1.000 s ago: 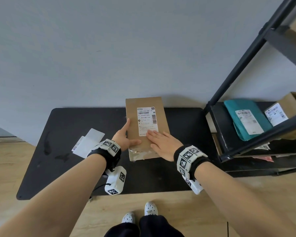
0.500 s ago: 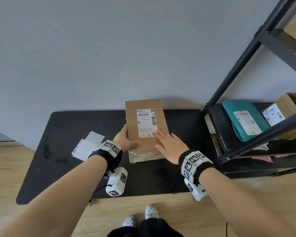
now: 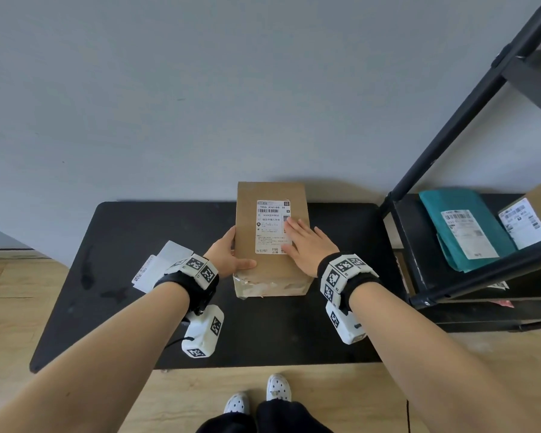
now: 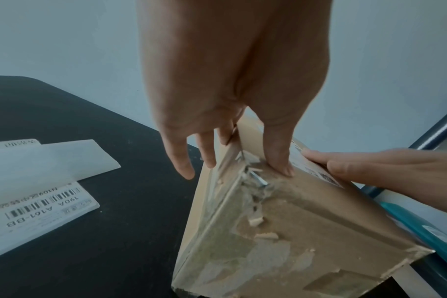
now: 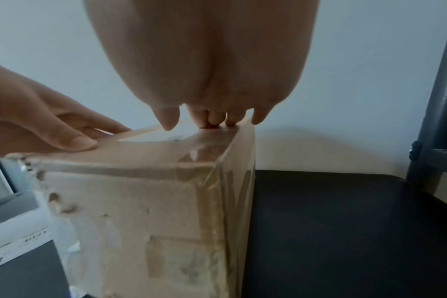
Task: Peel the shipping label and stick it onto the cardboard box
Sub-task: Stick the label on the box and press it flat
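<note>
Right hand [image 3: 310, 245] is laid flat, fingers straight, pressing on the shipping label [image 3: 270, 226], which is stuck on top of the cardboard box [image 3: 269, 270] under that palm. Left hand [image 3: 228, 254] grips the box's left edge, thumb on top, fingers down the side. Box sits on the black bench [image 3: 107, 292]. Loose label sheets [image 3: 156, 267] lie just left of the left hand.

A plain pale grey-blue wall [image 3: 200, 89] fills the upper view, evenly lit, above a light wooden plank floor [image 3: 7, 295]. Against it stands a low matt black rectangular worktop [image 3: 294, 332] with rounded corners. Just beside the worktop rises a black metal shelving rack [image 3: 469, 132] with slanted posts.
</note>
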A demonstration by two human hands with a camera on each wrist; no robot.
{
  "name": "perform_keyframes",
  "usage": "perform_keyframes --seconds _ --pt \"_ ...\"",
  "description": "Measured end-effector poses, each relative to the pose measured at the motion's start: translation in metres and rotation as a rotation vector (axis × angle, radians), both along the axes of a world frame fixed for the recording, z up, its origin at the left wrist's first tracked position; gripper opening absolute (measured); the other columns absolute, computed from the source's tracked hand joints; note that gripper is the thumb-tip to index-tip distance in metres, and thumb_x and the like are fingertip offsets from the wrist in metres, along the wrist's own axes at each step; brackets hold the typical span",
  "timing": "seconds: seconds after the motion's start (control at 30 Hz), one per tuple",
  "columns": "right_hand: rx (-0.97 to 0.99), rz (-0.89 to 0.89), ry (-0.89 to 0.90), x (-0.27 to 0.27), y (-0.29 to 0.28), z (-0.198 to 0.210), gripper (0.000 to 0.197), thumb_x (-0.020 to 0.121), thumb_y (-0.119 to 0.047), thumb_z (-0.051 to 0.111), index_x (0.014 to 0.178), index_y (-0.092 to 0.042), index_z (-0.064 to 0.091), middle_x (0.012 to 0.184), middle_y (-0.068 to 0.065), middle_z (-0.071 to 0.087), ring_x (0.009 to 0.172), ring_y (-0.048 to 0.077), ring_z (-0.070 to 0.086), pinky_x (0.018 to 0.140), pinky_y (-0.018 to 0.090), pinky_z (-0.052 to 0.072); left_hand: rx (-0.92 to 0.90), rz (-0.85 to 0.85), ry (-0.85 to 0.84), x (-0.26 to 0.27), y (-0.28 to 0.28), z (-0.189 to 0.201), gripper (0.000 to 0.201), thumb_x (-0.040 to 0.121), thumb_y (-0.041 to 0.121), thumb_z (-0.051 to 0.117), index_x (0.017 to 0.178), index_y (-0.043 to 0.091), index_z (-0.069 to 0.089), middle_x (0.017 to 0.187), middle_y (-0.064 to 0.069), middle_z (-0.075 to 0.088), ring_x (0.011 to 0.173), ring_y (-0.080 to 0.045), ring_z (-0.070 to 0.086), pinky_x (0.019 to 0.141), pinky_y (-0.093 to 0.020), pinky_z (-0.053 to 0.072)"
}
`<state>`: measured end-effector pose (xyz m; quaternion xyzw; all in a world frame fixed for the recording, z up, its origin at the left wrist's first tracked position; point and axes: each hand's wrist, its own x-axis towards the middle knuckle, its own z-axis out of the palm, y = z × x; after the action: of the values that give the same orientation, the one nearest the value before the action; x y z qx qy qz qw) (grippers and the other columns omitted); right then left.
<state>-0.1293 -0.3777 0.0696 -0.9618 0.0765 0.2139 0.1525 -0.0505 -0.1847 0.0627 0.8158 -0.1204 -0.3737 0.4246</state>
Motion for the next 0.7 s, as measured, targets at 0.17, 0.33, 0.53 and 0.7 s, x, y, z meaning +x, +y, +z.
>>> perform_keyframes --seconds 0.17,0.33,0.53,0.7 --pt "0.004 -0.013 0.026 0.023 -0.009 0.002 0.06 0.1 -0.037 0.022 0.151 -0.017 -0.001 0.161 -0.004 -0.007 0.148 0.013 -0.006 0.122 0.041 0.002 0.013 0.01 0.025 0.001 -0.002 -0.001 0.095 0.077 0.008 0.076 0.15 0.022 0.017 0.135 0.0 0.055 0.124 -0.021 0.055 0.101 -0.035 0.047" --pt "0.002 -0.032 0.007 0.043 -0.02 0.007 0.058 0.1 -0.036 0.023 0.151 -0.016 0.004 0.162 -0.003 -0.002 0.149 0.014 -0.003 0.122 0.043 0.004 0.091 -0.065 -0.059 0.002 -0.002 0.003 0.111 0.078 0.013 0.073 0.149 0.042 -0.007 0.141 0.003 0.051 0.123 -0.019 0.054 0.099 -0.025 0.042" --pt "-0.037 0.036 0.022 0.047 -0.025 0.008 0.059 0.099 -0.038 0.026 0.151 -0.018 0.006 0.162 -0.002 -0.002 0.149 0.016 -0.002 0.122 0.044 0.005 0.233 -0.285 -0.212 0.007 -0.01 0.012 0.076 0.083 0.018 0.07 0.146 0.036 0.032 0.153 0.011 0.026 0.134 -0.018 0.041 0.112 -0.029 0.032" --pt "-0.045 0.149 0.025 0.026 -0.004 0.006 0.061 0.099 -0.041 0.024 0.151 -0.018 0.001 0.161 -0.003 -0.005 0.149 0.016 -0.003 0.122 0.042 0.005 0.319 -0.355 -0.278 0.01 -0.016 0.005 0.071 0.079 0.023 0.073 0.14 0.04 0.041 0.155 -0.008 0.015 0.142 -0.025 0.028 0.118 -0.035 0.026"
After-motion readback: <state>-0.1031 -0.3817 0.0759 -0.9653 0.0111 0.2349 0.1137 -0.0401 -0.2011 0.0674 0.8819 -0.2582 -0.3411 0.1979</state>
